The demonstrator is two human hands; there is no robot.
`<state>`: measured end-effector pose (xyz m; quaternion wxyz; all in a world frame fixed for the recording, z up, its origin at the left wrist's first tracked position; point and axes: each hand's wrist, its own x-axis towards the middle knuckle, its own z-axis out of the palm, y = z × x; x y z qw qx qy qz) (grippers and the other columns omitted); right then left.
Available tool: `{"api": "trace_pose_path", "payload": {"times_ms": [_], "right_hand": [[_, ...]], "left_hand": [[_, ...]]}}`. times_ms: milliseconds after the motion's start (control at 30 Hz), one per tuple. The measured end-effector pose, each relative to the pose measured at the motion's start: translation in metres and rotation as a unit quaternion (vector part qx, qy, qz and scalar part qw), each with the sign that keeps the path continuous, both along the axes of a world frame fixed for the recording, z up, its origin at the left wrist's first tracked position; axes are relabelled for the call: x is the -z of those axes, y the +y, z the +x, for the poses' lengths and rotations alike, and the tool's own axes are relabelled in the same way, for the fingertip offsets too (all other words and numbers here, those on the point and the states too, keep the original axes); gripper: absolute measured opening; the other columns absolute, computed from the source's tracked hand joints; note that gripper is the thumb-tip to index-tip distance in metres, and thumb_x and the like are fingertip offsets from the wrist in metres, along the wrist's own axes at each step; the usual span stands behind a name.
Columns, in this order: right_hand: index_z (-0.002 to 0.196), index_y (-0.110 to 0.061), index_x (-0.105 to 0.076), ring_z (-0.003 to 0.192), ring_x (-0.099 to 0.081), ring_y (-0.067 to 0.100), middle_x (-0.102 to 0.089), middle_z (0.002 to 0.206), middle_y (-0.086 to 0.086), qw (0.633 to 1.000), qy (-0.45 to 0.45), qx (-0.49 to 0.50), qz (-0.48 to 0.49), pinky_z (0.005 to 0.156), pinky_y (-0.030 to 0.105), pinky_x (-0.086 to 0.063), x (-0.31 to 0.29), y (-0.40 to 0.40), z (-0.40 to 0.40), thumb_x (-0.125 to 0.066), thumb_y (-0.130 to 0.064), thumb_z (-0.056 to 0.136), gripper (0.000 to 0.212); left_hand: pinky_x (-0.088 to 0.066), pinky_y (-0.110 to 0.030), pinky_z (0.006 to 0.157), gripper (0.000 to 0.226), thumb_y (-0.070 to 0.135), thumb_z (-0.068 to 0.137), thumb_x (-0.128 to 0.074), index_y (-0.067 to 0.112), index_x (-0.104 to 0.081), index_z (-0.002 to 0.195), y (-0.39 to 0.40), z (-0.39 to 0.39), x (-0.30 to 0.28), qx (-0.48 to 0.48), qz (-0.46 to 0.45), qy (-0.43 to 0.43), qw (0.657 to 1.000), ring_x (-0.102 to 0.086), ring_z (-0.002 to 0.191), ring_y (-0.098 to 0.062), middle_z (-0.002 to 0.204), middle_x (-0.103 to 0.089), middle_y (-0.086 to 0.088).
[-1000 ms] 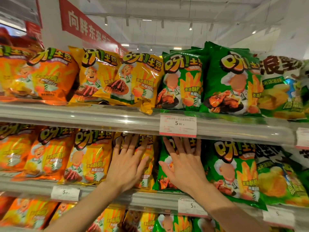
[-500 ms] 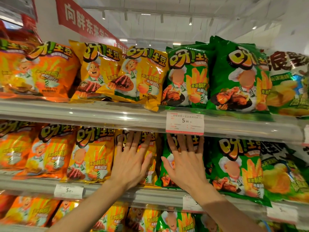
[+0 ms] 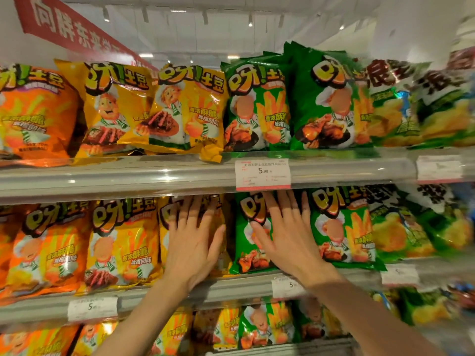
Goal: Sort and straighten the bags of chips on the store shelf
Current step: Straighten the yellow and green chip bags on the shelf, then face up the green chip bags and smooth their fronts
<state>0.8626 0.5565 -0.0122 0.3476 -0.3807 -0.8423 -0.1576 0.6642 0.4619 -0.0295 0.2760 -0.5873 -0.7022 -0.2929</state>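
We see left hand flat, fingers straight, on yellow chip bag | right hand flat on green chip bag — both stayed put; view tilted upward.

Bright, even store light falls from the ceiling lamps above me. It throws white glare along the clear shelf edge and shiny streaks over the foil of the yellow bags. Under that shelf sits a soft shadow, darkest in the gaps between bags. My view is sharpest near the price tag; the green bags on the far right smear with motion blur. The wide lens bows the shelves and stretches the corners
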Motion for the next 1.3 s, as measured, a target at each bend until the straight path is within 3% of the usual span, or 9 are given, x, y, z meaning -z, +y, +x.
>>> {"api": "trace_pose_path", "payload": {"times_ms": [167,367,633,700,833,933,1067,1167,1300], "right_hand": [[0.144,-0.008,-0.033,0.133,-0.039,0.041,-0.045,0.138,0.026,0.994,0.080,0.058,-0.039,0.114,0.062,-0.022,-0.010,0.019,0.047,-0.027,-0.058,0.099,0.068],[0.145,0.001,-0.030,0.130,-0.035,0.047,-0.036,0.141,0.031,0.977,0.165,0.045,-0.127,0.108,0.058,-0.033,-0.022,0.066,0.137,-0.059,-0.050,0.091,0.080],[0.148,-0.054,0.003,0.137,-0.038,0.025,-0.020,0.156,-0.002,0.952,0.009,-0.133,-0.276,0.100,0.035,-0.043,-0.024,0.091,0.210,-0.055,-0.069,0.084,0.088],[0.141,-0.065,0.014,0.137,-0.040,0.024,-0.011,0.160,-0.007,0.932,-0.016,-0.172,-0.319,0.101,0.039,-0.046,-0.024,0.095,0.213,-0.065,-0.070,0.077,0.102],[0.138,-0.068,0.019,0.143,-0.031,0.014,0.009,0.165,-0.008,0.904,-0.037,-0.218,-0.365,0.101,0.023,-0.042,-0.025,0.106,0.213,-0.079,-0.061,0.069,0.119],[0.141,-0.064,0.017,0.129,-0.023,-0.002,0.011,0.163,-0.014,0.893,-0.029,-0.236,-0.382,0.080,0.002,-0.033,-0.023,0.113,0.212,-0.084,-0.048,0.072,0.124],[0.145,-0.059,0.016,0.132,-0.018,-0.005,0.005,0.161,-0.018,0.897,-0.026,-0.242,-0.369,0.096,0.009,-0.026,-0.028,0.124,0.209,-0.087,-0.045,0.067,0.129],[0.149,-0.052,0.014,0.132,-0.015,-0.009,0.001,0.158,-0.024,0.892,-0.031,-0.256,-0.372,0.096,0.001,-0.020,-0.030,0.128,0.207,-0.088,-0.041,0.066,0.132],[0.149,-0.053,0.011,0.146,-0.007,0.002,0.001,0.159,-0.024,0.883,-0.016,-0.267,-0.385,0.120,0.033,-0.024,-0.030,0.132,0.206,-0.090,-0.043,0.062,0.134]], "left_hand": [[-0.043,-0.046,0.098,0.045,0.040,0.098,-0.047,0.013,-0.052,0.134,0.011,0.058,-0.006,0.087,0.056,-0.041,0.994,-0.047,0.119,-0.034,0.127,-0.049,-0.014],[-0.050,-0.036,0.086,0.041,0.042,0.099,-0.048,0.021,-0.051,0.135,0.048,0.147,-0.014,0.172,0.058,-0.108,0.977,-0.054,0.110,-0.020,0.125,-0.046,-0.001],[-0.043,-0.035,0.103,0.051,0.060,0.099,-0.036,0.046,-0.023,0.147,0.087,0.209,-0.010,0.127,-0.057,-0.216,0.967,-0.045,0.130,-0.022,0.143,-0.034,0.000],[-0.037,-0.034,0.109,0.054,0.061,0.099,-0.035,0.051,-0.016,0.149,0.091,0.215,-0.013,0.133,-0.086,-0.234,0.959,-0.035,0.139,-0.021,0.153,-0.027,0.000],[-0.026,-0.021,0.100,0.067,0.056,0.098,-0.046,0.057,-0.004,0.150,0.094,0.214,-0.022,0.168,-0.150,-0.283,0.932,-0.032,0.131,-0.002,0.159,-0.024,0.005],[-0.021,-0.023,0.105,0.078,0.054,0.093,-0.058,0.060,-0.003,0.149,0.098,0.206,-0.028,0.199,-0.161,-0.311,0.915,-0.018,0.143,-0.003,0.163,-0.017,0.010],[-0.024,-0.031,0.115,0.090,0.059,0.085,-0.066,0.061,0.000,0.147,0.101,0.198,-0.037,0.198,-0.181,-0.294,0.917,-0.015,0.150,-0.012,0.163,-0.016,0.008],[-0.024,-0.027,0.115,0.103,0.053,0.081,-0.074,0.057,0.003,0.149,0.100,0.197,-0.042,0.201,-0.201,-0.274,0.919,-0.015,0.150,-0.014,0.163,-0.013,0.006],[-0.025,-0.026,0.116,0.110,0.057,0.076,-0.077,0.060,0.007,0.147,0.103,0.192,-0.043,0.196,-0.212,-0.261,0.921,-0.015,0.150,-0.014,0.165,-0.008,0.006]]}}
